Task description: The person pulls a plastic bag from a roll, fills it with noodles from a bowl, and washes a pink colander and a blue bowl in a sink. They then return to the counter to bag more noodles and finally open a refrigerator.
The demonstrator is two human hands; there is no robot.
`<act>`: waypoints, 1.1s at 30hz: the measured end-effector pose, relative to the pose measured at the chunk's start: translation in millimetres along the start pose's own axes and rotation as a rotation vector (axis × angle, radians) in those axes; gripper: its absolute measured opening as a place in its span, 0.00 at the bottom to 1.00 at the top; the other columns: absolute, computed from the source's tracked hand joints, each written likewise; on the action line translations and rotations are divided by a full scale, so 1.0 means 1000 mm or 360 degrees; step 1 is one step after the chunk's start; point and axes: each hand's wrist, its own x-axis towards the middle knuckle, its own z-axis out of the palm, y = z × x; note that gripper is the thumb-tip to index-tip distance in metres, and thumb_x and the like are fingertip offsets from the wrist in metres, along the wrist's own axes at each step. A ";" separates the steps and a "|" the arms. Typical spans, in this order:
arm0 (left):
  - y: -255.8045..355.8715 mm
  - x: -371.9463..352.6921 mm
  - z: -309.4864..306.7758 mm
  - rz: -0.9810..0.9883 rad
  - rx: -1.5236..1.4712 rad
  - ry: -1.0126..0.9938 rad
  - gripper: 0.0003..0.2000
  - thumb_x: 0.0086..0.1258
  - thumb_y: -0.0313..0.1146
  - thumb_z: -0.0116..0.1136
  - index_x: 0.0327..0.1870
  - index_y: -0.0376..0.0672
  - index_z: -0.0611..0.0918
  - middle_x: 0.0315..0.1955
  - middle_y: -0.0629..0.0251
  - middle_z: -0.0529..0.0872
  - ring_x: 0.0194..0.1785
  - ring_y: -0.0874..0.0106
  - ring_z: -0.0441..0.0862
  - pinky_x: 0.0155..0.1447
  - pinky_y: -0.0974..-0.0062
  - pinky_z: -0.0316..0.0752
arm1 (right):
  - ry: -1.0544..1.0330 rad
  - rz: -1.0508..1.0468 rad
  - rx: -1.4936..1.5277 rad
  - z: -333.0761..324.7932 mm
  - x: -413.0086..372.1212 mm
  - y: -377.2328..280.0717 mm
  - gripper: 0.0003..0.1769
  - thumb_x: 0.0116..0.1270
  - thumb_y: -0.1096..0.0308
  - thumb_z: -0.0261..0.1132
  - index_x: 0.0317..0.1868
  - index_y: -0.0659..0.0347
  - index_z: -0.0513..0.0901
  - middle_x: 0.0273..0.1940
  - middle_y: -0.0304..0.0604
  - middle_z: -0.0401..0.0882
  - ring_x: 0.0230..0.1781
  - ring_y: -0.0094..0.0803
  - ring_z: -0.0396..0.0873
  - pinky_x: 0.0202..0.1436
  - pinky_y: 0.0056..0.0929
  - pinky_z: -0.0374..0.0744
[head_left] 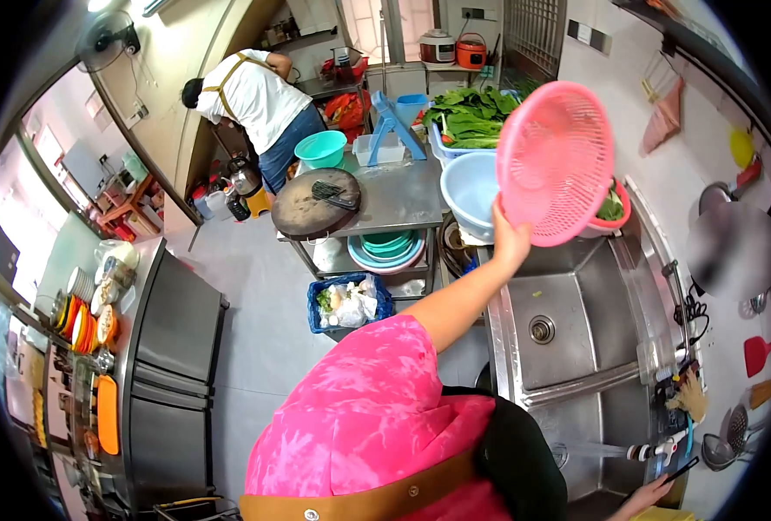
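Observation:
A pink perforated colander (559, 165) is tilted up above the upper sink basin (568, 321). My left hand (513, 236) is closed on its lower left rim, with the arm stretched out. A light blue basin (472, 195) stands just left of the colander. At the bottom right edge, my right hand (650, 497) is closed at a narrow dark object (682, 470) near the faucet (655, 451); what exactly it grips is unclear. Water runs from the faucet into the lower basin (585, 425). Leafy greens (472, 117) fill a crate behind the blue basin.
A steel table (394, 195) holds a round chopping board (318, 201) and green bowl (320, 149). A blue basket (351, 304) is below. Another person (255, 100) bends at the back left. Utensils hang on the right wall; a steel counter (177, 321) stands left.

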 end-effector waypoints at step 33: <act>-0.088 0.103 -0.149 -0.2015 -0.0129 -0.0569 0.25 0.52 0.61 0.54 0.34 0.46 0.70 0.18 0.71 0.72 0.21 0.73 0.75 0.27 0.76 0.74 | -0.0545 0.1013 0.0115 -0.004 0.163 -0.199 0.22 0.64 0.55 0.47 0.43 0.67 0.75 0.40 0.59 0.75 0.42 0.51 0.73 0.48 0.38 0.69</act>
